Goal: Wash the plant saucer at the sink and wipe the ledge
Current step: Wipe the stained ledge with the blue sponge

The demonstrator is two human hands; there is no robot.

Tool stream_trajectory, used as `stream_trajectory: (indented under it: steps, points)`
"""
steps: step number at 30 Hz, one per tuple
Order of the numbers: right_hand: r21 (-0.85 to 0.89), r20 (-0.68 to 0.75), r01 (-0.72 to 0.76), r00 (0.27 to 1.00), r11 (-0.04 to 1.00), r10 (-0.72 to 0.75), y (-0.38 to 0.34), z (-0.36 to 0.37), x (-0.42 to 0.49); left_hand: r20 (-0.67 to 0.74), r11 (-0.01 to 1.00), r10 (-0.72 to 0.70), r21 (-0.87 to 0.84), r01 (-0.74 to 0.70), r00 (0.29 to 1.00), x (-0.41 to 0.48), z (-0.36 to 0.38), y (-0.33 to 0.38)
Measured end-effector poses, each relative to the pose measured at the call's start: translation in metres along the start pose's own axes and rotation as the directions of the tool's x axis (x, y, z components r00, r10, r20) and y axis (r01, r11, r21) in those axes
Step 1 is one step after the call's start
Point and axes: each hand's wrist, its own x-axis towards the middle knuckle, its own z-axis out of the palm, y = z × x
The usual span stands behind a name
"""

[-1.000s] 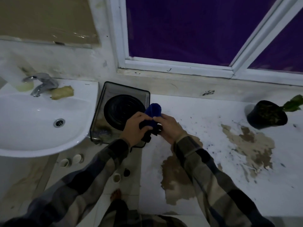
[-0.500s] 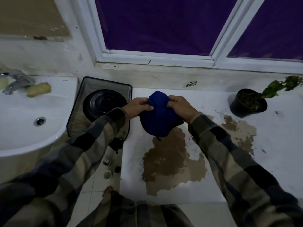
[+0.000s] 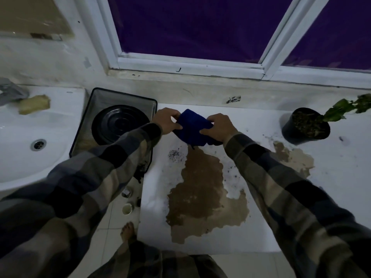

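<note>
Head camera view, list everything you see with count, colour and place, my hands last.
ledge: one, white with brown stains, below the window
sink: one, white, left
mesh bin: one, black, between sink and ledge
plant saucer: one, black, inside the mesh bin
plant pot: one, black, ledge's right end
cloth: one, blue, held above the ledge
left hand: one, grips cloth's left side
right hand: one, grips cloth's right side

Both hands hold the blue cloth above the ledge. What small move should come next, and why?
Probably lower the blue cloth onto the brown puddle right by it: the left hand and right hand both grip it, and the ledge is dirty with soil specks.
</note>
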Motion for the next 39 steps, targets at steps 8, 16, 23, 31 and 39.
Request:
stream_trajectory:
  steps: [8, 16, 23, 31, 39]
  points:
    - [-0.09, -0.282, 0.248, 0.922, 0.965, -0.263, 0.007, 0.043, 0.041, -0.353, 0.999, -0.006, 0.032, 0.019, 0.936, 0.019, 0.035, -0.017]
    - [0.006, 0.254, 0.253, 0.935, 0.967, -0.246, 0.039, 0.135, 0.06, 0.032, 0.992, -0.13, 0.005, 0.13, 0.991, 0.002, 0.082, -0.073]
    - [-0.217, 0.362, 0.461, 0.857, 0.861, -0.367, 0.045, 0.165, 0.055, 0.072, 0.99, -0.142, -0.008, 0.143, 0.987, -0.011, 0.085, -0.082]
    - [-0.381, 0.413, 0.429, 0.872, 0.819, -0.263, 0.036, 0.192, 0.021, -0.164, 0.996, -0.052, -0.077, 0.039, 0.985, -0.073, 0.093, -0.08]
    - [-0.356, 0.449, 0.413, 0.862, 0.838, -0.234, 0.027, 0.207, -0.045, -0.316, 0.988, -0.136, -0.11, 0.106, 0.939, -0.141, 0.121, -0.118]
